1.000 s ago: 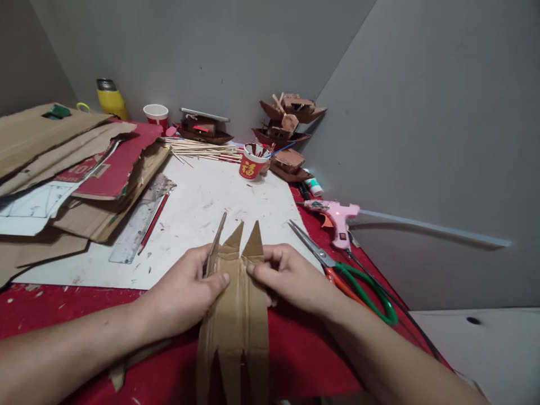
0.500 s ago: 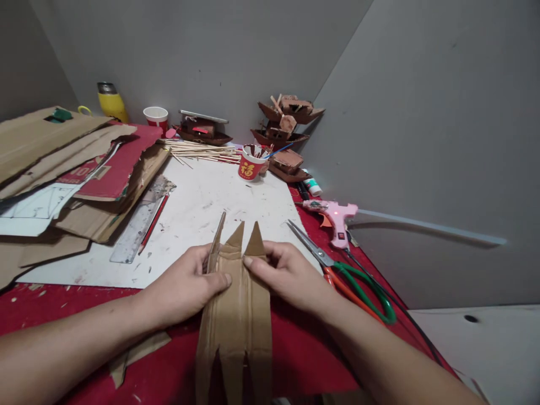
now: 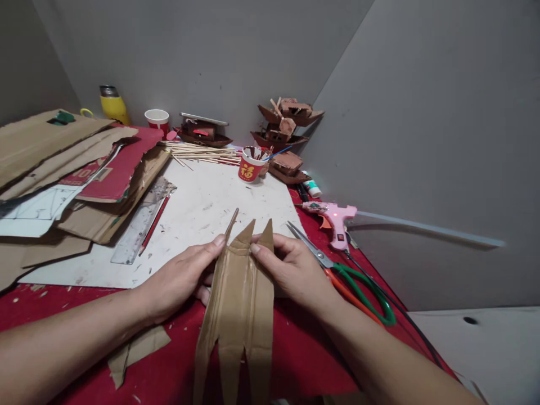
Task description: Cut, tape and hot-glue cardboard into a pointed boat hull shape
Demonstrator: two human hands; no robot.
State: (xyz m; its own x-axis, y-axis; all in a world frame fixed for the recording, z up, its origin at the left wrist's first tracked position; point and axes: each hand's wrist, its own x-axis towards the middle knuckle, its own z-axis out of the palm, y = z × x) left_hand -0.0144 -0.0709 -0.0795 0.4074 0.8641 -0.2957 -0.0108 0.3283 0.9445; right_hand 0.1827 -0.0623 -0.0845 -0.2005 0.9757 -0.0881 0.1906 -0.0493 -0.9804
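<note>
A folded cardboard cutout (image 3: 239,298) with pointed ends and lengthwise creases is held up in front of me, its left panel bent upward. My left hand (image 3: 185,275) grips that left panel near the top, thumb along its edge and fingers behind. On the other side my right hand (image 3: 291,267) pinches the right panel just below its point, thumb on the face, fingers hidden behind. Scissors (image 3: 337,267) with one green and one orange handle lie to the right of my right hand. Beneath my left forearm are cardboard scraps (image 3: 145,346).
A pink glue gun (image 3: 337,219) with a long glue stick lies at right. Brown boat models (image 3: 287,135) stand by the wall, near a red cup (image 3: 252,166) and thin sticks (image 3: 202,152). Stacked cardboard (image 3: 46,146), a ruler (image 3: 135,230) and a pencil (image 3: 154,225) are at left.
My left thumb has moved from the middle panel up to the left panel's edge. The cutout's top has shifted slightly right, while the right hand keeps its pinch.
</note>
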